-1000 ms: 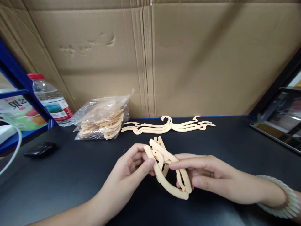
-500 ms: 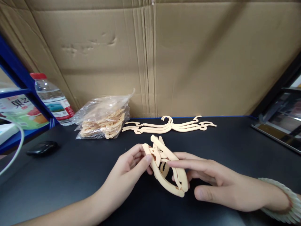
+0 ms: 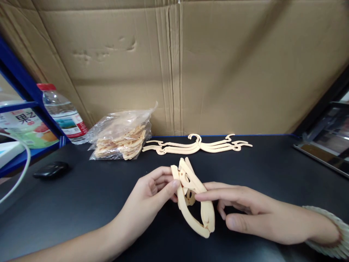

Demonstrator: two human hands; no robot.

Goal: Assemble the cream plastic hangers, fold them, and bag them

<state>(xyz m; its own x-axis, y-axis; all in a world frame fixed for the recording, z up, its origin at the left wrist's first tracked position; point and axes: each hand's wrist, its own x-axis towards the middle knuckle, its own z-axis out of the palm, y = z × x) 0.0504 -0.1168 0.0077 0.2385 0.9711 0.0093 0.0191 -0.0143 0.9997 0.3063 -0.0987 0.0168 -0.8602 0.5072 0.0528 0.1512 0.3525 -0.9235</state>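
Observation:
Both hands hold a folded cream plastic hanger (image 3: 193, 198) just above the black table (image 3: 81, 196). My left hand (image 3: 152, 193) pinches its upper left end with thumb and fingers. From the right, my right hand (image 3: 242, 211) presses its index finger on the hanger's middle, thumb below; a pale bracelet (image 3: 327, 229) circles that wrist. The hanger's arms are nearly closed together, pointing down toward me.
Unfolded hangers (image 3: 196, 145) lie flat near the cardboard wall (image 3: 174, 65). A clear bag of folded hangers (image 3: 122, 140) sits at back left beside a water bottle (image 3: 62, 114). A black remote-like object (image 3: 50, 169) lies left. A dark tray (image 3: 324, 145) stands at right.
The hanger's two arms have swung closer together and it has turned more upright; my right thumb has dropped off the hanger's lower end.

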